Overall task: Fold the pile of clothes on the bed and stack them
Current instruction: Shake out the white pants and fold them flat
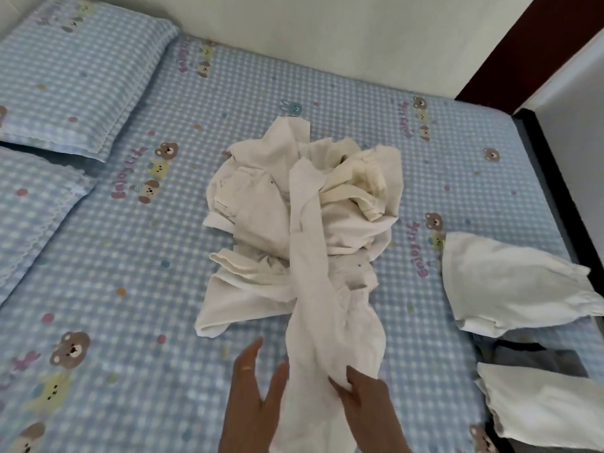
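Note:
A jumbled pile of white and cream clothes (268, 204) lies in the middle of the bed (137, 322). One long white garment (310, 273) stretches from the top of the pile toward me. My right hand (362, 400) is shut on its near end, pinching a bunch of the cloth. Just to the left of the garment is my left hand (255, 387), fingers spread, holding nothing. Two folded white pieces lie apart at the right edge of the bed, one (513, 282) farther away and one (542, 407) nearer to me.
The bed has a blue checked sheet with bear prints. Two matching pillows (75, 70) lie at the far left. A white wall runs behind the bed, and a dark bed frame (549, 165) borders the right side. Something grey and dark (536, 354) lies between the folded pieces.

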The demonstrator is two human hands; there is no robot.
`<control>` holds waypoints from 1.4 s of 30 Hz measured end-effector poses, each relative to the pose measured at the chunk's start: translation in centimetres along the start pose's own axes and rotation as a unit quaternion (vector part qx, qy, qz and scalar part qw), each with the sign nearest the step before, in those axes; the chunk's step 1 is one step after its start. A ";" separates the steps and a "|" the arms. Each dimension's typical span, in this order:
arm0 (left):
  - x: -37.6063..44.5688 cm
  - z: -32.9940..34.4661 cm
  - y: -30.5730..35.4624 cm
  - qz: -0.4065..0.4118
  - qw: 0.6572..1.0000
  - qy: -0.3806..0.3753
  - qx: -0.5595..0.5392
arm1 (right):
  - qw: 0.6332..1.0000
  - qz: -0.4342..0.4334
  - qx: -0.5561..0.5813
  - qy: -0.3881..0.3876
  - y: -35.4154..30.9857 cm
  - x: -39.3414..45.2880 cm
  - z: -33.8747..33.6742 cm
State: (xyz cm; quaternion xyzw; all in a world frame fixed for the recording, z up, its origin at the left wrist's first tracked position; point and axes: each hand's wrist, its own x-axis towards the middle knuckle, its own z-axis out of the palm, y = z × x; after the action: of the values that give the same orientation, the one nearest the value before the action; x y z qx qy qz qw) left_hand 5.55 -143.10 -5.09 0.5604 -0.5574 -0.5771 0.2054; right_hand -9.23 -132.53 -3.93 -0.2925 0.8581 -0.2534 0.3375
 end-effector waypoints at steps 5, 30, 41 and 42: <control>4.9 4.5 2.0 -0.147 0.959 -0.225 0.094 | 0.980 -0.084 -0.044 -0.174 0.5 -3.7 1.2; 19.7 14.4 -1.5 0.311 0.664 -0.215 0.645 | 0.988 0.068 -0.132 -0.051 10.4 23.0 -0.4; 11.1 1.7 6.4 0.191 0.879 -0.208 0.385 | 0.999 -0.015 -0.030 0.030 7.1 8.9 -15.2; 9.6 0.7 8.3 0.187 0.890 -0.207 0.361 | 0.999 -0.031 -0.024 0.035 6.0 7.1 -16.8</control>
State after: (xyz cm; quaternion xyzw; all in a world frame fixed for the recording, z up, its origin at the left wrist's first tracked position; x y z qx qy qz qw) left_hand -1.01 -153.51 -1.98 0.3495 -0.8513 -0.3903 -0.0269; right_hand -27.71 -129.05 0.05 -0.3179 0.8656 -0.2532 0.2925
